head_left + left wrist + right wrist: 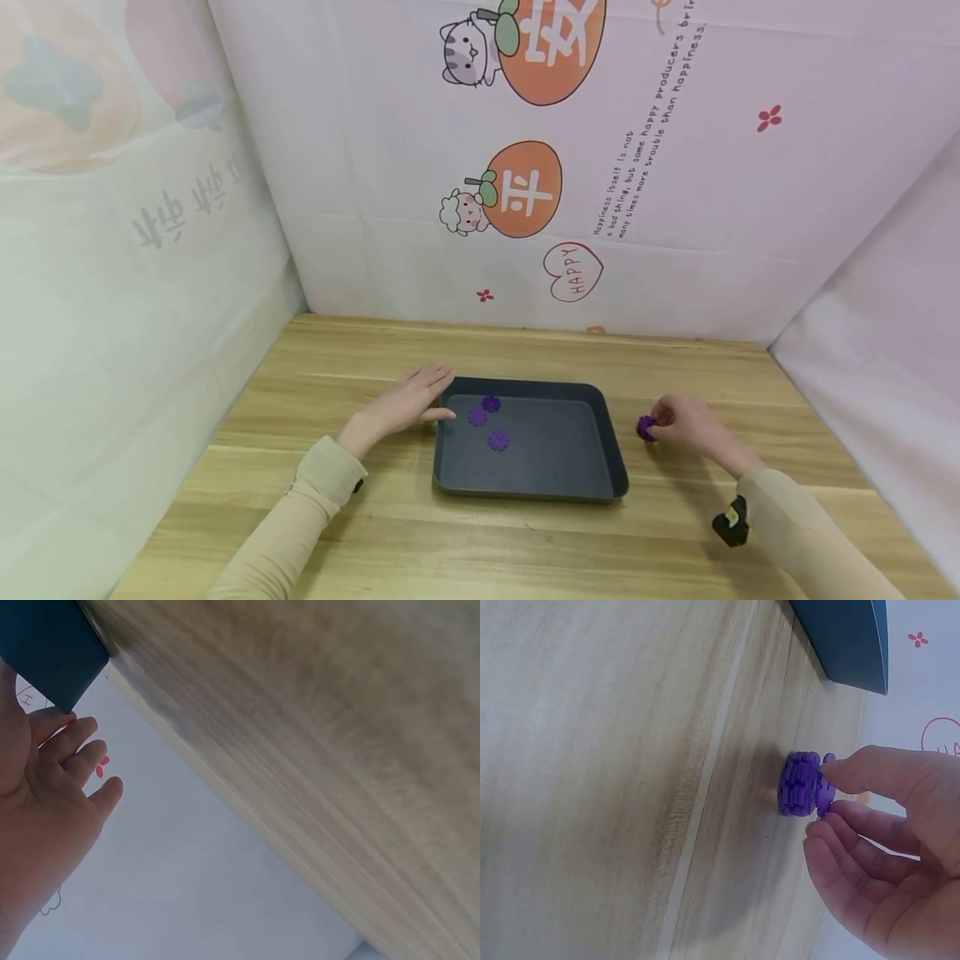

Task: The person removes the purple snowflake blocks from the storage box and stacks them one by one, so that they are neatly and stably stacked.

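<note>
A dark grey tray (pixel 532 450) lies on the table, with three purple notched discs (pixel 498 440) on the left part of its floor. My left hand (pixel 408 400) rests at the tray's left rim, fingers fairly straight toward the back corner and thumb over the edge. In the left wrist view, fingertips (pixel 88 724) are close to the tray's outer wall (pixel 56 652). To the right of the tray, my right hand (pixel 686 425) pinches a purple notched disc (pixel 826 787) between thumb and fingers. That disc is tilted beside the top of a short stack of similar discs (pixel 799 784).
The wooden table (pixel 480 550) runs around the tray on all sides. A white printed cloth (pixel 390 167) stands behind it, with more cloth on the left and right sides. A black wrist device (pixel 731 523) is on the right sleeve.
</note>
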